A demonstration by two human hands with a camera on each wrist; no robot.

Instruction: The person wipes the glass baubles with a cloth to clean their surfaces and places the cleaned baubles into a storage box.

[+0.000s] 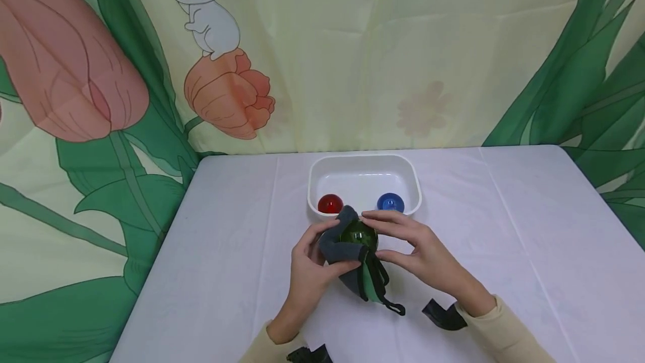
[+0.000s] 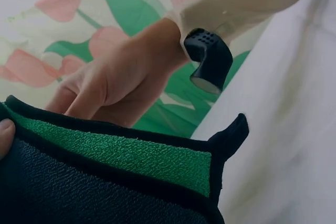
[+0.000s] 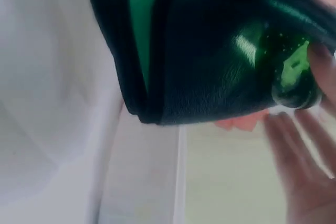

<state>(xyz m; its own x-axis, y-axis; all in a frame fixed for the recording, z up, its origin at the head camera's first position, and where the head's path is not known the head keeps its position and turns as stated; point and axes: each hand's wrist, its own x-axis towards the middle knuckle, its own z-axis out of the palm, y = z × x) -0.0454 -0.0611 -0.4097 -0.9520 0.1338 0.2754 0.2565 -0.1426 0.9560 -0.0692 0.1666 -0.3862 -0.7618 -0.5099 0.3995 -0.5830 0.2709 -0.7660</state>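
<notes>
A folded cloth [image 1: 333, 248], dark grey on one face and green on the other, with black edging and a hanging loop, is held by my left hand [image 1: 313, 268]. The left thumb lies over its near edge, the fingers behind. Partly wrapped in the cloth is a clear green ball [image 1: 359, 234], seen also in the right wrist view as a shiny green ball [image 3: 296, 72]. My right hand [image 1: 420, 245] holds the ball's right side between fingertips above and thumb below. In the left wrist view the cloth's green face [image 2: 121, 148] shows between dark edges.
Just beyond the hands stands a white tray [image 1: 363, 160] with a red ball [image 1: 330, 204] at its left and a blue ball [image 1: 390, 202] at its right. A white cloth covers the table [image 1: 221, 273]. A printed curtain [image 1: 342, 71] hangs behind.
</notes>
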